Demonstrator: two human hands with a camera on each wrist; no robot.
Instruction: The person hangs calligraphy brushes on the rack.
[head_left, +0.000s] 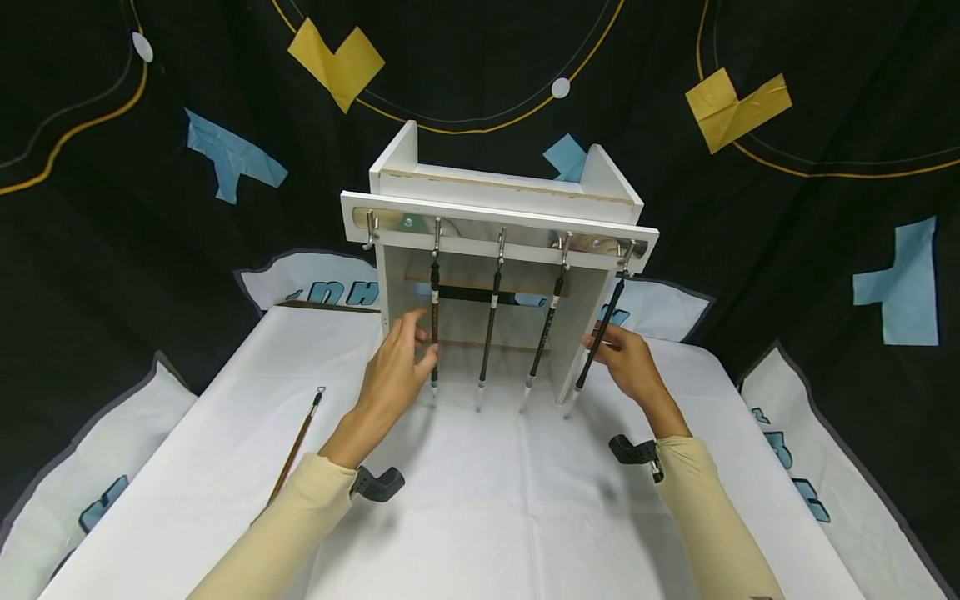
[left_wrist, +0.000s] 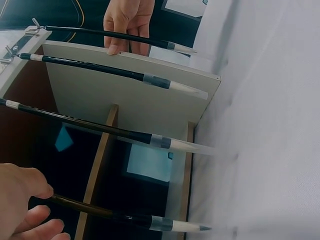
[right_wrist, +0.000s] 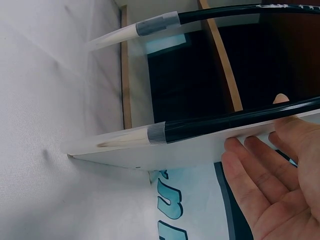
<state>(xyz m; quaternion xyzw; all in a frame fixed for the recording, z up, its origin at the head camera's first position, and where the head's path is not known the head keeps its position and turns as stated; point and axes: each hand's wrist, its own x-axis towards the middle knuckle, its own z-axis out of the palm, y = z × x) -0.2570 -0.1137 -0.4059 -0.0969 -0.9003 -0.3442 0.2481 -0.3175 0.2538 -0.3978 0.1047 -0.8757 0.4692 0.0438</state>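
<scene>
A white shelf unit (head_left: 510, 187) stands on the table with a row of metal hooks (head_left: 501, 237) across its front board. Several calligraphy brushes with clear caps hang tips down from it. By the leftmost brush (head_left: 434, 333) is my left hand (head_left: 393, 371), thumb at the handle and fingers loosely spread. My right hand (head_left: 628, 362) grips the edge of the unit's right side panel (right_wrist: 200, 150), thumb inside and fingers outside. The rightmost brush (head_left: 600, 337) hangs across those fingers. Between these two hang a second brush (head_left: 491, 325) and a third brush (head_left: 548, 321).
Another brush (head_left: 296, 446) lies on the white-covered table (head_left: 480, 533) left of my left forearm, loop end away from me. The leftmost hook (head_left: 371, 229) carries no brush. Behind the table hangs a black curtain (head_left: 480, 50) with yellow and blue tape.
</scene>
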